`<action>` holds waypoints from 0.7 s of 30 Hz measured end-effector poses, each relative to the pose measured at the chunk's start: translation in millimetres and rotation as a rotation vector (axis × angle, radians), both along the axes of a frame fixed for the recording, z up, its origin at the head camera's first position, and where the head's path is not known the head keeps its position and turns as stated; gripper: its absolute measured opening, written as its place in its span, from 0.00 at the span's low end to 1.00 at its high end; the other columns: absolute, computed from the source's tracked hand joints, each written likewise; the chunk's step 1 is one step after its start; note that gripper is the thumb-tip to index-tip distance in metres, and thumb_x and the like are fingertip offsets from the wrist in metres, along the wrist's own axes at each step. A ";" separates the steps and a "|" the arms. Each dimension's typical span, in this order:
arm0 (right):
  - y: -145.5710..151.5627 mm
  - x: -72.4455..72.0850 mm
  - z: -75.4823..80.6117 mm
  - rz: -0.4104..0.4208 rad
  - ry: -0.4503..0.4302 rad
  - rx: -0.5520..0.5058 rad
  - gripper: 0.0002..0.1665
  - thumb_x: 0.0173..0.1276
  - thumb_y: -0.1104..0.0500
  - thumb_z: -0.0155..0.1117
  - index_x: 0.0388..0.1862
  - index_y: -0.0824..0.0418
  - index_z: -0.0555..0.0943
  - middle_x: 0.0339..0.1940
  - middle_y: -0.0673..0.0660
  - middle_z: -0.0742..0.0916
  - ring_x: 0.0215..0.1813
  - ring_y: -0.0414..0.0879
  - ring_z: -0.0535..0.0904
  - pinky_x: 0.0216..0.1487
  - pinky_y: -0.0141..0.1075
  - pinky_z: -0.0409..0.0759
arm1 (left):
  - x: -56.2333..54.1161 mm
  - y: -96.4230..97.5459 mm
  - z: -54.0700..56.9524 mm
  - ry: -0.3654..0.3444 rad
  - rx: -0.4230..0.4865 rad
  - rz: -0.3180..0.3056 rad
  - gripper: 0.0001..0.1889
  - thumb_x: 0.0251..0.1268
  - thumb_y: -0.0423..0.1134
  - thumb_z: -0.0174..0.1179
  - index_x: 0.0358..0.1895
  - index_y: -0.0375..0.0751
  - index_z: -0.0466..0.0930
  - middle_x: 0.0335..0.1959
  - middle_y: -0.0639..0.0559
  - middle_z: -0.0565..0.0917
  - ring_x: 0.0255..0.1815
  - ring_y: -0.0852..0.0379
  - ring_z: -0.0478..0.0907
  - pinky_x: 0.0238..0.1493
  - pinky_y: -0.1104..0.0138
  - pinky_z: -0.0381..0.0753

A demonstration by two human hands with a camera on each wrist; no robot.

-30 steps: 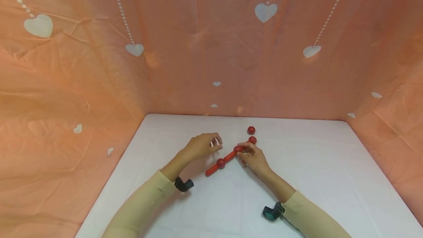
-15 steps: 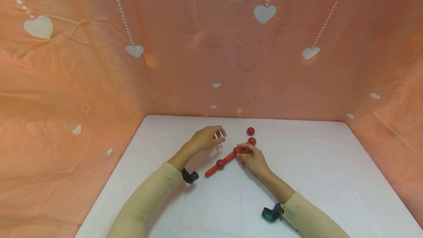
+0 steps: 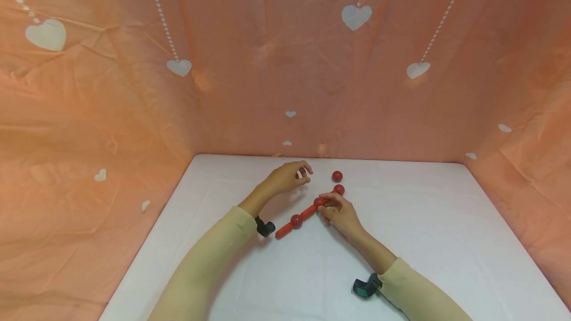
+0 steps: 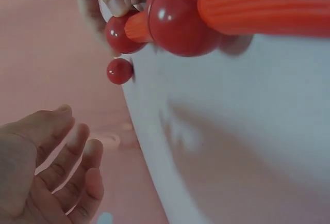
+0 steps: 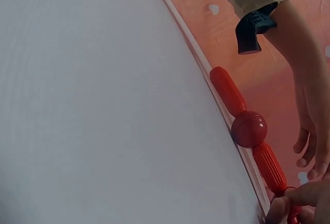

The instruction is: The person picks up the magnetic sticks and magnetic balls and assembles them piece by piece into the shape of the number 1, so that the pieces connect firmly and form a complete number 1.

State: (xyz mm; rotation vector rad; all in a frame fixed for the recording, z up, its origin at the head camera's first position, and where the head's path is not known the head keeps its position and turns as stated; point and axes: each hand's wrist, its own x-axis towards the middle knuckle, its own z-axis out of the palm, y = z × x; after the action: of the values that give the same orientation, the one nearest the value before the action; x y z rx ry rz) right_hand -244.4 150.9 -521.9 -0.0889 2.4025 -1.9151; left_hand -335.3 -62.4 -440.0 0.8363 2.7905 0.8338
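A chain of ribbed orange-red rods [image 3: 284, 231] and glossy red balls [image 3: 296, 220] lies slantwise on the white table. My right hand [image 3: 342, 214] pinches the chain at its middle ball [image 3: 319, 201], thumb on the near side and fingers on the far side. A further ball [image 3: 339, 189] shows at the chain's far end, the rod before it partly hidden by the fingers. Beyond that end sits a single loose red ball [image 3: 337, 176]. My left hand [image 3: 287, 177] hovers left of the loose ball, fingers loosely bent and holding nothing; the left wrist view [image 4: 56, 177] shows its palm side.
The white tabletop [image 3: 428, 222] meets an orange backdrop [image 3: 267, 73] with white hearts at its back edge. Dark wrist cameras sit on both wrists, the left camera [image 3: 266, 228] close to the chain's near end and the right camera [image 3: 367, 286] low over the table.
My left hand has moved forward and to the right, closer to the loose ball. The right hand stays on the chain, and the chain lies as before.
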 end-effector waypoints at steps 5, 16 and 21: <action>1.5 0.6 -0.5 0.004 0.013 0.004 0.22 0.76 0.63 0.72 0.66 0.63 0.82 0.48 0.63 0.84 0.30 0.46 0.82 0.33 0.32 0.80 | -7.3 7.1 -1.8 -0.001 0.001 -0.016 0.14 0.78 0.40 0.67 0.61 0.48 0.83 0.51 0.51 0.88 0.49 0.53 0.83 0.50 0.60 0.83; 0.9 -1.7 -2.6 0.018 0.022 -0.016 0.22 0.75 0.64 0.71 0.66 0.65 0.81 0.48 0.63 0.84 0.29 0.45 0.81 0.33 0.32 0.80 | -30.8 22.2 -9.2 0.001 0.028 -0.088 0.16 0.78 0.37 0.66 0.64 0.44 0.81 0.55 0.45 0.86 0.52 0.48 0.83 0.57 0.58 0.83; -0.3 -1.8 -0.8 0.010 0.011 -0.025 0.22 0.75 0.65 0.72 0.66 0.64 0.82 0.48 0.62 0.84 0.28 0.44 0.81 0.33 0.31 0.80 | -36.2 30.5 -9.9 -0.029 0.029 -0.092 0.18 0.79 0.37 0.65 0.67 0.45 0.80 0.60 0.41 0.85 0.56 0.46 0.83 0.60 0.54 0.82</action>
State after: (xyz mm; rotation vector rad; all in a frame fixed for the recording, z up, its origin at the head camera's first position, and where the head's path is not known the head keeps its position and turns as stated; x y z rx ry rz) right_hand -246.3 150.7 -522.7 -0.1134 2.3808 -1.9459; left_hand -371.4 -32.0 -449.9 0.9406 2.6983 0.8659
